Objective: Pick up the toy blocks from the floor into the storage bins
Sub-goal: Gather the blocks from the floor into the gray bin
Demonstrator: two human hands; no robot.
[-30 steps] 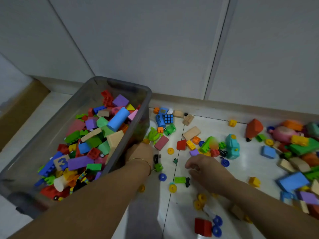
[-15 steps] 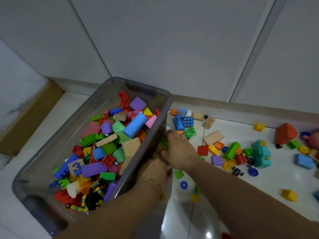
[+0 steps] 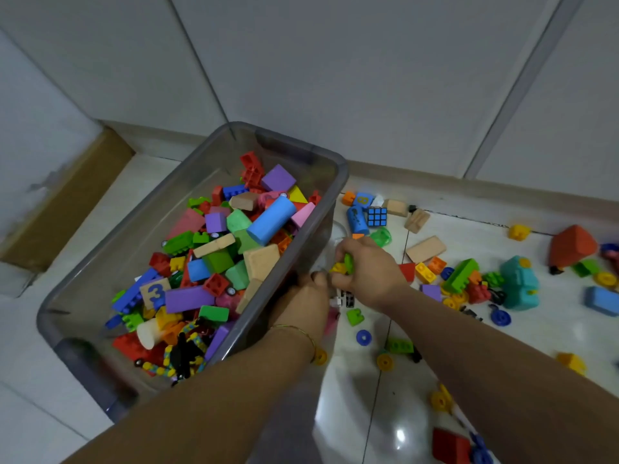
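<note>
floor tiles (image 3: 552, 333) are gleaming; right hand (image 3: 368, 272) is clutching several green and yellow pieces (image 3: 345, 265), possibly spilling some beside the bin (image 3: 340, 169).

storage bin (image 3: 341, 169): translucent grey plastic, smooth | floor (image 3: 351, 413): glossy white tile, glare at 6 o'clock | blue cylinder (image 3: 269, 221): matt, foam-like | green brick (image 3: 460, 274) at 3 o'clock: shiny plastic | bracelet (image 3: 301, 331): thin gold metal

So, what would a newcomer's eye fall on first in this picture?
First the grey bin at left, heaped with bright blocks, a blue cylinder on top. Beside its right wall the right hand grips a green piece. More toys lie scattered over the white floor at right, a teal toy among them.
</note>
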